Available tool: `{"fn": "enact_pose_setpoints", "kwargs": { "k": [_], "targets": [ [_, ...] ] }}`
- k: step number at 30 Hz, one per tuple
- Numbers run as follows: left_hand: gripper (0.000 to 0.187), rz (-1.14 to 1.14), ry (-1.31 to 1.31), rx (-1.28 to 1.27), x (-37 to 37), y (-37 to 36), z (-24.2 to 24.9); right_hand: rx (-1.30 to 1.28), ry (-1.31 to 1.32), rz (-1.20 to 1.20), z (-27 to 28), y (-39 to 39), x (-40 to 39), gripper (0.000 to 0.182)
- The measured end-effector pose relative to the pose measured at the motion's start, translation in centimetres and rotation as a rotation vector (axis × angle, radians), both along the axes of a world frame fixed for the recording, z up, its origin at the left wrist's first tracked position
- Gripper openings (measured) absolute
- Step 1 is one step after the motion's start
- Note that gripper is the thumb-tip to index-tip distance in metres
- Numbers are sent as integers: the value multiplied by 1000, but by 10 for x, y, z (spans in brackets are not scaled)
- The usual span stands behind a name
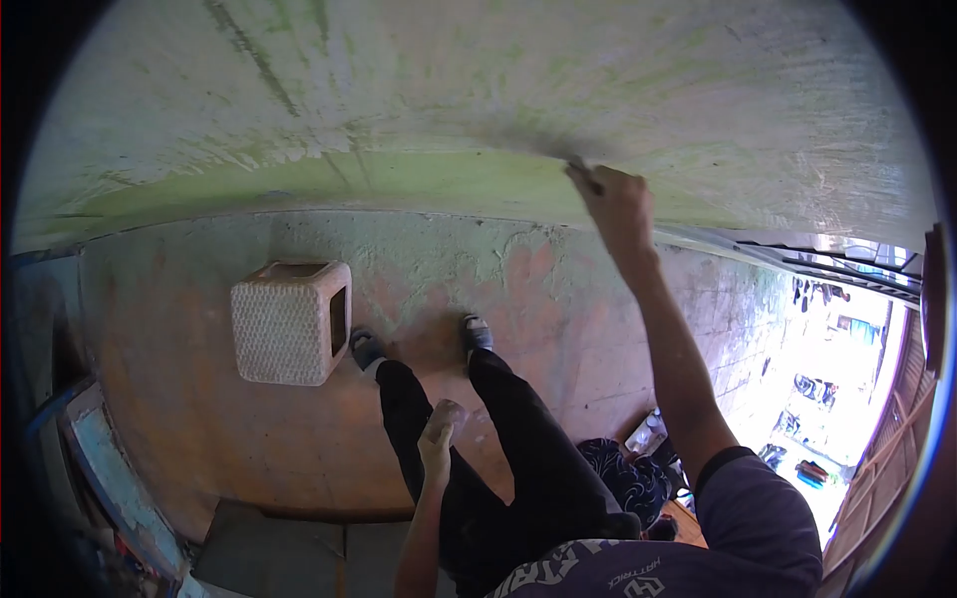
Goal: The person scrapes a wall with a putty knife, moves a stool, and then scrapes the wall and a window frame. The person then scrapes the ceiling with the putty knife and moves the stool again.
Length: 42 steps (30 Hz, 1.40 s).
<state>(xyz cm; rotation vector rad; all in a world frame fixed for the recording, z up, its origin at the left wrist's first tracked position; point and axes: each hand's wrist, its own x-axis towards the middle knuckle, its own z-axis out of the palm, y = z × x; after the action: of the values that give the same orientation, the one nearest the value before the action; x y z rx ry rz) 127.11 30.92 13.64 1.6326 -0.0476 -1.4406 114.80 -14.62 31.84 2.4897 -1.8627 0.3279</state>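
My right hand [620,199] is raised to the wall [399,100], its fingers closed around a small dark flat tool [579,171] that looks like a putty knife. The tool's edge is at the wall surface, beside a dark grey smudge; its exact shape is hidden by my fingers. The wall is pale green with whitish streaks and patches. Lower down, in front of my legs, my left hand [436,445] is closed around a pale, blurred thing [450,411] whose kind I cannot make out.
A white woven-textured stool [279,329] stands on the stained floor [299,439], left of my feet. A worn blue-green board [115,468] leans at the lower left. Dark patterned cloth [623,478] lies at right, near a bright opening [817,389].
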Motion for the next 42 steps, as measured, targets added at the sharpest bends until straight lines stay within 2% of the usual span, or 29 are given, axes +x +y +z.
{"fn": "enact_pose_setpoints", "kwargs": {
  "k": [2,5,6,8,11,14,17,20,22,26,27,29,30,33,35,38,39,41,42],
  "targets": [
    [38,71,46,-51,-2,8,-7,6,54,9,7,-3,-21,47],
    [39,47,58,-27,5,0,3,-165,-107,220,-9,-9,0,46],
    [39,26,37,2,7,-2,4,-196,-39,239,-15,-9,16,44],
    [39,-15,-11,62,8,-6,2,-191,-214,313,-27,-11,49,43],
    [41,16,9,26,7,-6,2,-172,-169,227,-20,-2,49,41],
    [42,6,-23,7,10,0,-2,-76,-40,36,-7,1,-3,39],
    [42,27,-19,19,14,0,1,36,32,12,8,-1,-7,41],
    [42,18,-7,4,14,0,-10,-247,-152,369,-9,-6,46,36],
    [42,18,-1,19,14,-5,-13,-241,-188,379,-8,-6,84,34],
    [41,23,-35,-12,19,-15,7,-203,-243,288,-24,0,67,34],
    [40,7,-78,16,22,-17,13,-198,-128,260,-32,-1,45,39],
    [40,16,-82,-30,29,0,-2,-185,-107,203,-27,-1,16,38],
    [41,28,-80,-53,30,0,-4,-164,-65,185,-18,-1,18,36],
    [40,84,-36,-26,27,3,-7,-257,-241,365,-27,-5,69,34],
    [39,47,-47,-1,28,1,-4,-286,-171,384,-21,-2,122,25],
    [35,41,-45,26,34,-5,10,-108,-303,282,-30,6,154,24],
    [34,46,-43,33,40,-4,17,-185,-244,286,-36,5,142,23],
    [32,102,-69,-115,53,0,26,-192,-375,262,-26,6,111,26],
    [32,129,-79,-193,58,2,28,-176,-187,196,-9,11,97,33]
  ]
}}
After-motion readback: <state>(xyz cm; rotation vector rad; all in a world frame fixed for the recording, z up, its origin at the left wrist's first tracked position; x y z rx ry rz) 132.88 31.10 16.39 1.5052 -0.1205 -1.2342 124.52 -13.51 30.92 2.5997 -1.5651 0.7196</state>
